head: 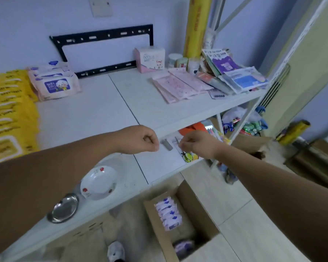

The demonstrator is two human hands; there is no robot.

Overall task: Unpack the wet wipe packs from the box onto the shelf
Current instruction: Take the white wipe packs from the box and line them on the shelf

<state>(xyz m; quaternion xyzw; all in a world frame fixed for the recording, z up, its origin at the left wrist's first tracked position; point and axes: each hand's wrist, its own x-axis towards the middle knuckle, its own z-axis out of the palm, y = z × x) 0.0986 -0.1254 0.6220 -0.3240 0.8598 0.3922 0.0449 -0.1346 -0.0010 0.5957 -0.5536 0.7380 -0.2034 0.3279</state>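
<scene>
An open cardboard box (197, 214) stands on the floor below the shelves, with several white and purple wet wipe packs (169, 214) standing in a row inside. More pink wet wipe packs (53, 82) are stacked at the back left of the upper white shelf (102, 110). My left hand (144, 140) hovers over the front edge of that shelf, curled into a fist and holding nothing. Just to its right, my right hand (197, 144) is also curled, with nothing visible in it. Both hands are well above the box.
Yellow wipe packs (8, 114) fill the shelf's left end. A pink N95 box (150, 59), flat pink packets (178, 86) and other packets sit on the right. On the lower shelf are a white bowl (98, 183) and a steel dish (63, 208).
</scene>
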